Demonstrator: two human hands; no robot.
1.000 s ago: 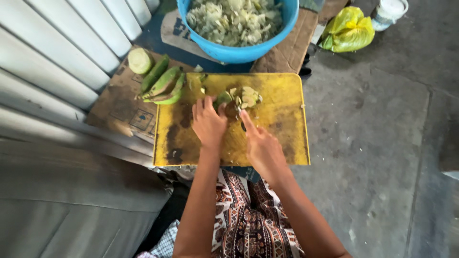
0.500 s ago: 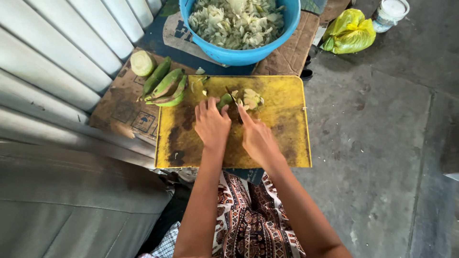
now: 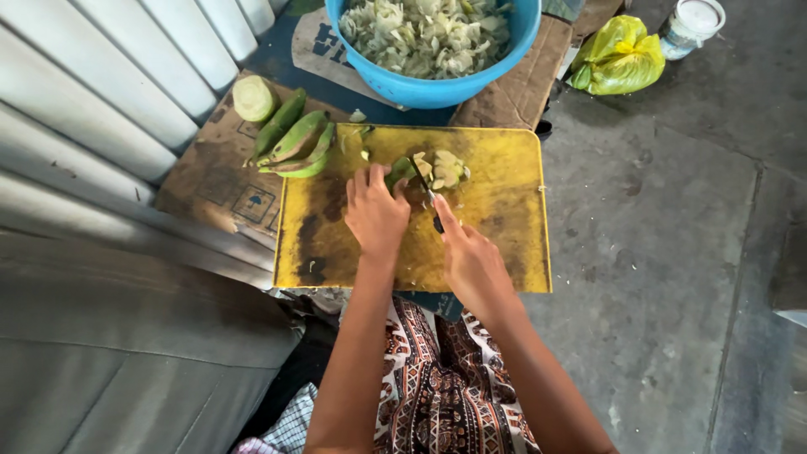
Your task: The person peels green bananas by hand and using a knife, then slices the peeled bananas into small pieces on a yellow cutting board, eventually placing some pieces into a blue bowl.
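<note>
On a yellow cutting board (image 3: 504,227) lies a green banana (image 3: 400,171) with pale cut slices (image 3: 445,168) piled at its right end. My left hand (image 3: 375,215) presses down on the banana, fingers curled over it. My right hand (image 3: 472,261) is shut on a dark-handled knife (image 3: 430,202) whose blade points at the cut end of the banana.
A blue bowl (image 3: 437,84) full of pale sliced pieces stands beyond the board. Several whole green bananas (image 3: 296,143) and a cut stub (image 3: 252,98) lie on cardboard at the left. A yellow-green bag (image 3: 618,57) and a white-lidded jar (image 3: 691,25) sit on the concrete floor at the right.
Both hands stay at the banana; the knife hand has shifted slightly as slicing goes on and the pile of slices has grown a little. The view has moved slightly.
</note>
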